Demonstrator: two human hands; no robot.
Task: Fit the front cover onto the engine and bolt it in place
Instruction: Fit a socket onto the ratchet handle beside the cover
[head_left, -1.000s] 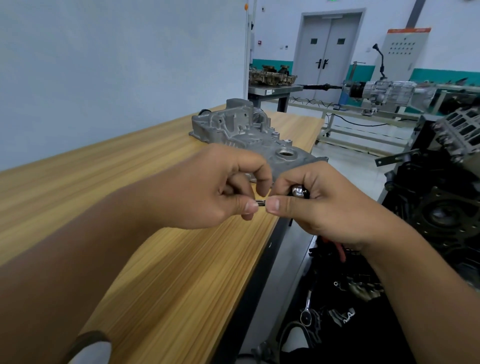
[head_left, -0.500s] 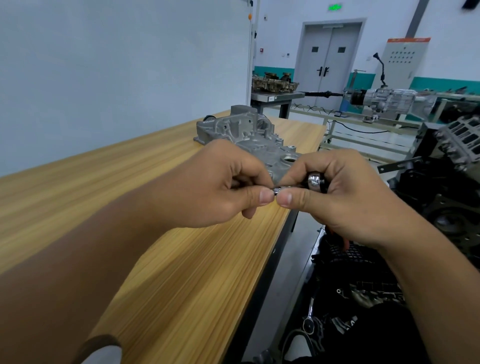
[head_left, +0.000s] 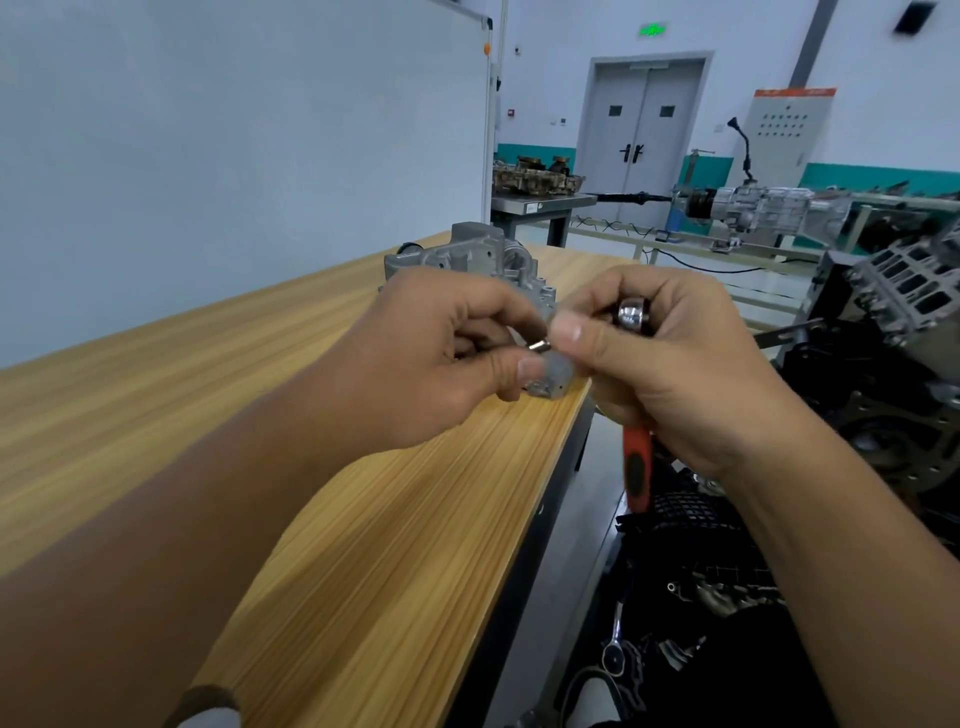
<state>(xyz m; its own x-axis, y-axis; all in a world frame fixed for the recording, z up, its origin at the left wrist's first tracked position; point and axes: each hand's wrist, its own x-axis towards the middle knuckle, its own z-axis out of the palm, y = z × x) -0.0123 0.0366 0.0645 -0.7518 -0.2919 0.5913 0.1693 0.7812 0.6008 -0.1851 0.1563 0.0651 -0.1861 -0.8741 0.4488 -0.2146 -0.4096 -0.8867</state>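
Behind, wooden table (head_left: 156, 415) meets grey wall (head_left: 208, 156).

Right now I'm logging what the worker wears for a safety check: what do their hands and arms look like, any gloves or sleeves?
No gloves: the left hand and right hand are bare, with short, unpainted nails and no rings or watch showing. Both forearms are bare up to the frame's edge. Only at the bottom edge, on the left arm, does a dark brown cuff over pale fabric show.

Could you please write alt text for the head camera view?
Two hands meet above a wooden table: the left hand pinches a small metal piece against the ratchet gripped by the right hand. The grey front cover lies behind them.
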